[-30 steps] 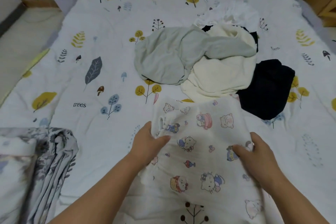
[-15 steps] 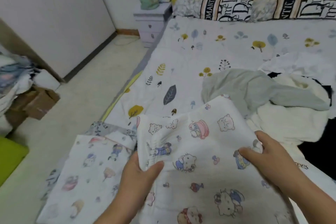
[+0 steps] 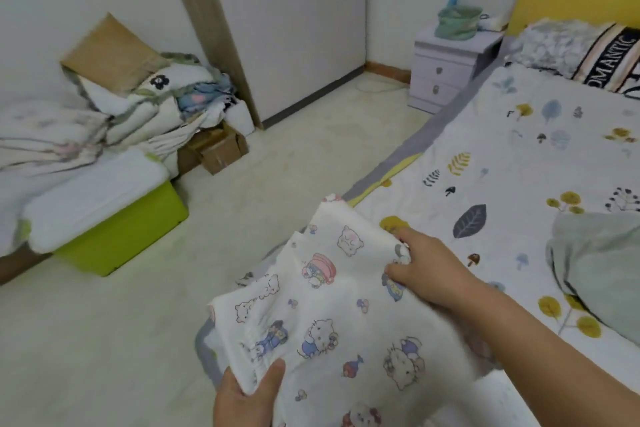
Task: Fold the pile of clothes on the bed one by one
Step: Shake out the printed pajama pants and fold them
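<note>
A white cartoon-print garment [image 3: 332,308] is held up over the bed's near left corner. My left hand [image 3: 246,395] pinches its elastic waistband edge at the bottom of the view. My right hand [image 3: 426,270] grips the garment's right edge, fingers curled into the cloth. A pale green garment [image 3: 595,267] from the pile lies on the bed [image 3: 512,184] at the right edge; the other piled clothes are out of view. Folded cloth under the held garment is mostly hidden.
The floor [image 3: 277,184] lies left of the bed. A green bin [image 3: 131,236] with a white lid and heaped bedding [image 3: 104,121] stands at left, cardboard boxes [image 3: 218,149] beside it. A wardrobe [image 3: 294,28] and a nightstand [image 3: 450,73] stand behind. Pillows [image 3: 581,48] line the headboard.
The view has swung left from the pile toward the floor and wardrobe. Both hands have carried the cartoon-print garment leftward to the bed's corner, still holding it.
</note>
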`<act>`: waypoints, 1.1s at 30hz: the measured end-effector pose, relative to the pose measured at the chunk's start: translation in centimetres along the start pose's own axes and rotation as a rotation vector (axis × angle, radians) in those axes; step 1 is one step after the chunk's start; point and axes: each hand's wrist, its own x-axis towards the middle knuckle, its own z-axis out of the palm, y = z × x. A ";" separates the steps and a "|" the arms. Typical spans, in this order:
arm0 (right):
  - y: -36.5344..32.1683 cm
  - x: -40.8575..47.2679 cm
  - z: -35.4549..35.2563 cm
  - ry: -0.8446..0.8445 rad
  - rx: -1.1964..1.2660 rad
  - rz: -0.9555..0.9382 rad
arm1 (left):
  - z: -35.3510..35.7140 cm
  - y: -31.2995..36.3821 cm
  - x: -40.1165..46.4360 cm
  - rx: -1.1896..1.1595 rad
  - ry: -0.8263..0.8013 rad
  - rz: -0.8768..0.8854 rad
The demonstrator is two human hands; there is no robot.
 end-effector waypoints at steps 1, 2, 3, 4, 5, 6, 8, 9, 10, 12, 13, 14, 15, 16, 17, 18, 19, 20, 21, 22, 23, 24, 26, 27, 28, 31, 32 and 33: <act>-0.9 1.3 0.9 -0.019 -0.038 -0.024 | -0.3 -0.6 1.0 -0.016 0.015 -0.023; -1.7 2.4 1.9 -0.036 -0.069 -0.042 | -0.5 -1.3 2.0 -0.028 0.027 -0.043; -2.4 3.5 2.9 -0.052 -0.098 -0.054 | -0.7 -1.9 3.0 -0.039 0.044 -0.053; -3.0 4.5 4.0 -0.065 -0.123 -0.063 | -0.9 -2.6 3.9 -0.050 0.068 -0.055; -3.4 5.5 5.0 -0.073 -0.143 -0.070 | -1.0 -3.3 4.6 -0.060 0.090 -0.058; -3.6 6.4 5.9 -0.074 -0.165 -0.079 | -1.1 -3.9 5.2 -0.073 0.100 -0.067; -3.8 8.2 7.6 -0.074 -0.222 -0.095 | -1.1 -4.9 6.4 -0.115 0.115 -0.104; -3.8 9.0 8.4 -0.071 -0.251 -0.099 | -1.0 -5.1 7.1 -0.140 0.128 -0.116; -3.6 9.8 9.0 -0.070 -0.272 -0.094 | -0.9 -5.5 7.7 -0.163 0.135 -0.120; -3.0 11.0 10.3 -0.080 -0.297 -0.072 | -0.3 -6.1 9.0 -0.175 0.135 -0.124; -2.6 11.4 11.0 -0.087 -0.304 -0.061 | -0.1 -6.5 9.6 -0.157 0.129 -0.133; -2.1 11.7 11.6 -0.090 -0.318 -0.046 | 0.1 -6.9 10.1 -0.140 0.126 -0.155; -1.7 11.8 12.2 -0.082 -0.355 -0.024 | 0.2 -7.3 10.5 -0.112 0.133 -0.196; -1.2 11.8 12.7 -0.060 -0.421 0.003 | 0.3 -7.5 10.9 -0.075 0.157 -0.259; -0.6 11.8 13.2 -0.015 -0.500 0.027 | 0.2 -7.7 11.4 -0.005 0.211 -0.314; -0.2 11.7 13.7 0.063 -0.551 0.037 | 0.0 -7.8 11.8 0.118 0.281 -0.320; -0.1 11.5 14.2 0.162 -0.555 0.013 | -0.2 -7.6 12.2 0.259 0.346 -0.235; -0.2 11.2 14.8 0.254 -0.531 -0.048 | -0.1 -7.2 12.4 0.365 0.393 -0.061; -0.5 10.9 15.6 0.316 -0.511 -0.133 | 0.2 -6.7 12.6 0.454 0.399 0.165; -0.6 10.7 16.6 0.337 -0.512 -0.222 | 1.0 -6.3 12.7 0.568 0.370 0.377; -0.7 10.6 17.7 0.296 -0.533 -0.287 | 2.0 -6.0 13.0 0.703 0.321 0.546; -0.4 10.6 18.7 0.208 -0.568 -0.309 | 3.1 -5.8 13.3 0.845 0.237 0.654; 1.1 11.2 20.3 0.023 -0.655 -0.249 | 4.7 -5.9 14.4 1.089 0.010 0.678; 2.2 11.6 20.8 -0.038 -0.696 -0.214 | 5.1 -6.4 15.2 1.168 -0.077 0.643; 3.3 11.9 21.2 -0.075 -0.721 -0.192 | 5.3 -7.5 16.1 1.219 -0.127 0.606; 5.5 12.5 22.0 -0.104 -0.736 -0.190 | 5.5 -10.4 18.1 1.253 -0.197 0.491; 5.6 12.6 22.1 -0.107 -0.733 -0.194 | 5.6 -10.6 18.3 1.249 -0.193 0.489; 5.5 12.8 22.0 -0.116 -0.728 -0.191 | 5.8 -10.5 18.4 1.245 -0.200 0.486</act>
